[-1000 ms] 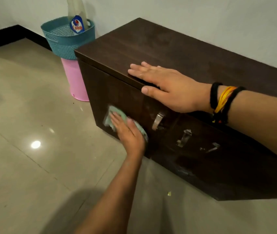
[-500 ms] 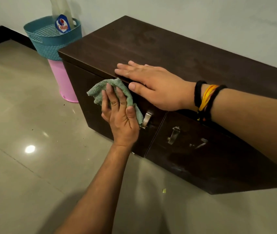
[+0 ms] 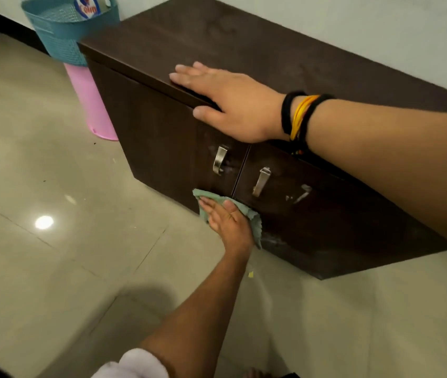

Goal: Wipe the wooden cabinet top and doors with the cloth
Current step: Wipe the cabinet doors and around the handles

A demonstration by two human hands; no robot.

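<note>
The dark wooden cabinet stands on the floor against the wall; its top (image 3: pixel 271 47) is dusty. My left hand (image 3: pixel 227 222) presses a green cloth (image 3: pixel 255 227) flat against the lower edge of the left door (image 3: pixel 151 137), right at the seam with the right door (image 3: pixel 339 219). The cloth shows above and to the right of my fingers. My right hand (image 3: pixel 233 105), with black and yellow bands at the wrist, lies flat on the front edge of the top, thumb hanging over the door. White smears mark the right door.
Two metal handles (image 3: pixel 219 159) (image 3: pixel 261 181) stick out of the doors above the cloth. A teal basket (image 3: pixel 61 34) holding a spray bottle (image 3: pixel 88 6) sits on a pink bin (image 3: pixel 91 105) left of the cabinet. A small yellow scrap (image 3: pixel 250 274) lies on the glossy floor tiles.
My left hand has swept the cloth from the top of the left door down to its bottom edge near the door seam. My right hand has stayed flat on the top.
</note>
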